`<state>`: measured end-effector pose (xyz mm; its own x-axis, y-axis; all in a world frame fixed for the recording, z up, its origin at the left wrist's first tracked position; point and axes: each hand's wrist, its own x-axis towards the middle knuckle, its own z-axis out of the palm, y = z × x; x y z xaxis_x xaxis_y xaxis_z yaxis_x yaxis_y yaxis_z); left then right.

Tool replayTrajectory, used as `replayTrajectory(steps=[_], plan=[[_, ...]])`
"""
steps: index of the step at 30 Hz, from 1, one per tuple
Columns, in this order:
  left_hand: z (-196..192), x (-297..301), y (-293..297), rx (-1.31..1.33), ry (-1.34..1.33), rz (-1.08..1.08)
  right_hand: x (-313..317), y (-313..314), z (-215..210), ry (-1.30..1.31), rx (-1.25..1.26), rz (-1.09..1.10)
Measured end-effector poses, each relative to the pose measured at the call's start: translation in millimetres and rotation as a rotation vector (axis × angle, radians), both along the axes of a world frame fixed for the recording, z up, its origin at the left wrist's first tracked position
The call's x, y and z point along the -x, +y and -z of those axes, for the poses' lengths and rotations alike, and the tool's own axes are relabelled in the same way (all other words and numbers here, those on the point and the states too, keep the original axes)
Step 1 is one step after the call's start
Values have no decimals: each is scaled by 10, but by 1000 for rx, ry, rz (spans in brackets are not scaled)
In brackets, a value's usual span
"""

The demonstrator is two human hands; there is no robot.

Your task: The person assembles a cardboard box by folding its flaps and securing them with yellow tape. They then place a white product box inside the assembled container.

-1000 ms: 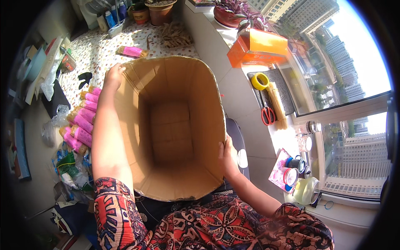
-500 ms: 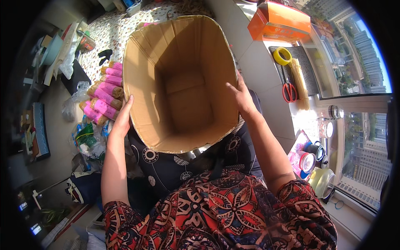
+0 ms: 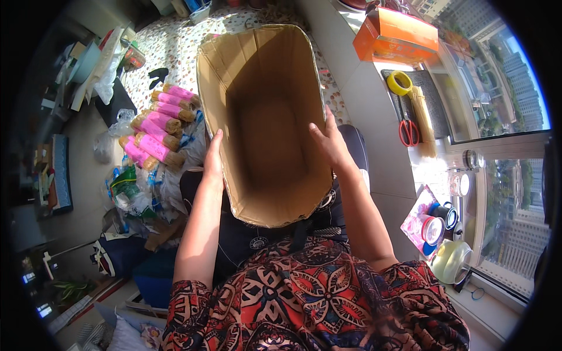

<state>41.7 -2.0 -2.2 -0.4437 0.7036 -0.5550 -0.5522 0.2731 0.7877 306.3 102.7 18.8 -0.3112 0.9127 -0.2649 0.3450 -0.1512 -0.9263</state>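
Note:
An open, empty brown cardboard box [image 3: 266, 117] rests on my lap, its mouth toward me. My left hand [image 3: 213, 157] presses flat against the outside of its left wall. My right hand [image 3: 329, 141] presses against its right wall, fingers spread along the rim. Both hands clamp the box between them. A pile of pink-wrapped rolls [image 3: 157, 130] lies on the floor just left of the box.
Plastic bags and clutter [image 3: 130, 193] lie at the lower left. On the window ledge to the right are an orange box [image 3: 396, 34], a yellow tape roll [image 3: 399, 82], red-handled scissors [image 3: 408, 130] and tape rolls on a pink card [image 3: 432, 225].
The box has been drawn closer onto my lap. My left hand slid from the box's far left edge to its near left wall; the right hand moved up its right wall.

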Motion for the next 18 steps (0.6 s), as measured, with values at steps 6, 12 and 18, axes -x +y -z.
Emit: replayTrajectory(steps=[6, 12, 18], plan=[[171, 268, -43, -52, 12, 14, -87, -95, 103, -11, -78, -18], [256, 515, 22, -100, 163, -78, -29, -102, 143, -99, -233, -30], [-9, 495, -162, 36, 101, -3, -55, -176, 46, -110, -269, -28]])
